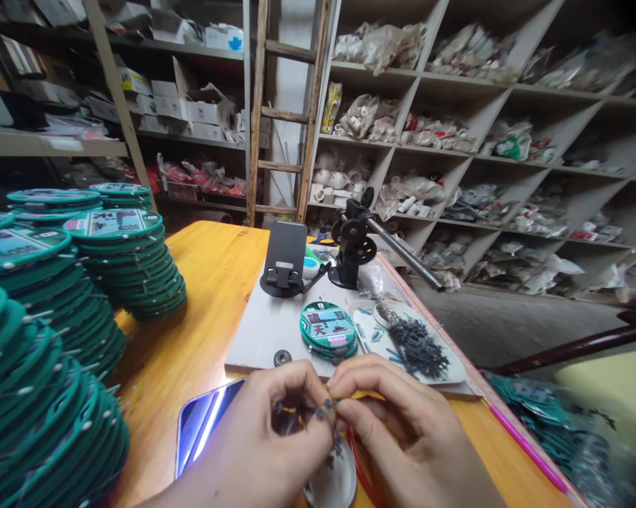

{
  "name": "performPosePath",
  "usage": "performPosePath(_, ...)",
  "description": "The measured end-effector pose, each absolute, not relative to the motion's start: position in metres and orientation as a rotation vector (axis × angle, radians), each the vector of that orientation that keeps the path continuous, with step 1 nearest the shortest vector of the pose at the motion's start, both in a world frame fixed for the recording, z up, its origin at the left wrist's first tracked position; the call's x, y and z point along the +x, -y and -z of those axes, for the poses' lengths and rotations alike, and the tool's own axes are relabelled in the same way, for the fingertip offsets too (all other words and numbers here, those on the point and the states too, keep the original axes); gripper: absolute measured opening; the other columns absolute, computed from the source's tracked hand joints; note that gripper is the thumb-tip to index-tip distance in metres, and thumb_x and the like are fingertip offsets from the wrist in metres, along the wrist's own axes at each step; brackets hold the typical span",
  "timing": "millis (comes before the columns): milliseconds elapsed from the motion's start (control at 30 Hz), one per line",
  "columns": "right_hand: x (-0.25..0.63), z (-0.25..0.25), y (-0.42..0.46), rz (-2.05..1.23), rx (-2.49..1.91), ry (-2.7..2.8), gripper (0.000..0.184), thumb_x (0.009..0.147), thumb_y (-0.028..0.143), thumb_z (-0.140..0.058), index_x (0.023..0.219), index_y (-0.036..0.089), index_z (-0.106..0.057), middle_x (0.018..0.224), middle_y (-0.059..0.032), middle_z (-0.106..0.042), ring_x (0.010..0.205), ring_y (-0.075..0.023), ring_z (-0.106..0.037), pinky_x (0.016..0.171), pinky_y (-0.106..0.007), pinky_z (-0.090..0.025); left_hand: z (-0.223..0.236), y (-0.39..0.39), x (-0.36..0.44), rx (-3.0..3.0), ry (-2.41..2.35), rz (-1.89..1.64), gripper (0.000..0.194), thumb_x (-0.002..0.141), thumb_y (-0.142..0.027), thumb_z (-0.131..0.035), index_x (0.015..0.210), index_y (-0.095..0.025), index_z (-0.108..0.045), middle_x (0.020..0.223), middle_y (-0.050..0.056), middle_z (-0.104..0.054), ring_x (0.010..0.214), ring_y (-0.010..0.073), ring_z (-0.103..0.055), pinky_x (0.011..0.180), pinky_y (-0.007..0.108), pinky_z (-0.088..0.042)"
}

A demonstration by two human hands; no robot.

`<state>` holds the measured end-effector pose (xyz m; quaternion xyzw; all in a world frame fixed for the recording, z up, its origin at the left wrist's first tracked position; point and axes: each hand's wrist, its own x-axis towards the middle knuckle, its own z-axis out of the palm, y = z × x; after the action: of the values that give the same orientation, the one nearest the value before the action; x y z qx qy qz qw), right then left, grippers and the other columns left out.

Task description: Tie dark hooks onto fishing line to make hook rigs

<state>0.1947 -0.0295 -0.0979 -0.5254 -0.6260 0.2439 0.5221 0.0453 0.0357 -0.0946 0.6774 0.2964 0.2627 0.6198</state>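
My left hand (289,423) and my right hand (402,413) meet at the front of the table, thumbs and fingertips pinched together. Small dark bead-like pieces (324,408) show between the fingertips of my left hand. The right fingertips press close against them, and what they grip is mostly hidden. Below the hands is a small white dish (344,483) with dark bits in it, partly covered by my left hand. A red band (361,469) curves beside the dish. Just beyond the fingers lies a round green line spool (328,328) with a printed label.
Stacks of green spools (121,261) crowd the left. A phone (206,423) lies by my left wrist. On the white board (254,331) are a phone stand (284,261), a black geared winder (352,243) and a tray (450,367) of dark pieces. A pink pen (529,448) lies right.
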Motion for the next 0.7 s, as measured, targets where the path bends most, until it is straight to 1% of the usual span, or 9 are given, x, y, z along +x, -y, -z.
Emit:
performPosePath(133,0.1981,0.0943,0.0313,-0.562,-1.323,1.616,0.013,0.091,0.014,-0.053,0.087,0.02,-0.064,0.091,-0.0059,-0.066,0.084,-0.0174,-0.066,0.071,-0.023,-0.057,0.096,-0.0364,0.0446,1.56,-0.682,-0.591,0.009,0.071,-0.02,-0.055,0.063,-0.019,-0.051,0.062,-0.002,-0.056,0.063,0.0157,-0.051,0.059,0.027,-0.038)
performPosePath(267,0.2015,0.0909,0.0331,-0.464,-1.365,1.732,0.014,0.092,0.012,-0.053,0.086,0.018,-0.064,0.089,-0.0066,-0.067,0.086,-0.0184,-0.065,0.075,-0.027,-0.053,0.0987,-0.0378,0.046,1.567,-0.679,-0.581,0.014,0.076,-0.025,-0.056,0.064,-0.019,-0.051,0.061,-0.002,-0.055,0.061,0.0155,-0.05,0.057,0.027,-0.037)
performPosePath(433,0.2028,0.0896,0.035,-0.474,-1.37,1.746,0.014,0.091,0.01,-0.053,0.087,0.018,-0.064,0.088,-0.0065,-0.066,0.085,-0.0185,-0.065,0.073,-0.028,-0.053,0.1022,-0.0362,0.046,1.567,-0.672,-0.581,0.012,0.075,-0.022,-0.057,0.065,-0.019,-0.05,0.062,-0.002,-0.054,0.063,0.0154,-0.05,0.058,0.026,-0.038)
performPosePath(500,0.2022,0.0892,0.0341,-0.54,-1.367,1.692,0.013,0.09,0.012,-0.054,0.087,0.018,-0.065,0.09,-0.0067,-0.067,0.085,-0.0188,-0.065,0.071,-0.026,-0.054,0.1003,-0.0354,0.0453,1.57,-0.673,-0.568,0.011,0.077,-0.023,-0.057,0.068,-0.019,-0.052,0.066,-0.001,-0.057,0.066,0.0158,-0.053,0.059,0.026,-0.039)
performPosePath(600,0.2012,0.0886,0.0313,-0.739,-1.35,1.512,0.011,0.089,0.016,-0.057,0.084,0.019,-0.067,0.09,-0.0061,-0.066,0.084,-0.0184,-0.065,0.065,-0.023,-0.056,0.0947,-0.0349,0.0446,1.577,-0.727,-0.519,0.014,0.082,-0.029,-0.058,0.074,-0.018,-0.055,0.071,0.001,-0.062,0.07,0.0173,-0.057,0.062,0.026,-0.041)
performPosePath(700,0.2004,0.0878,0.0293,-0.914,-1.262,1.316,0.01,0.088,0.016,-0.06,0.082,0.019,-0.068,0.088,-0.0034,-0.065,0.082,-0.0158,-0.065,0.068,-0.021,-0.056,0.0922,-0.0352,0.0449,1.545,-0.736,-0.517,0.02,0.085,-0.036,-0.057,0.075,-0.018,-0.055,0.067,0.0,-0.062,0.065,0.0167,-0.059,0.061,0.027,-0.043)
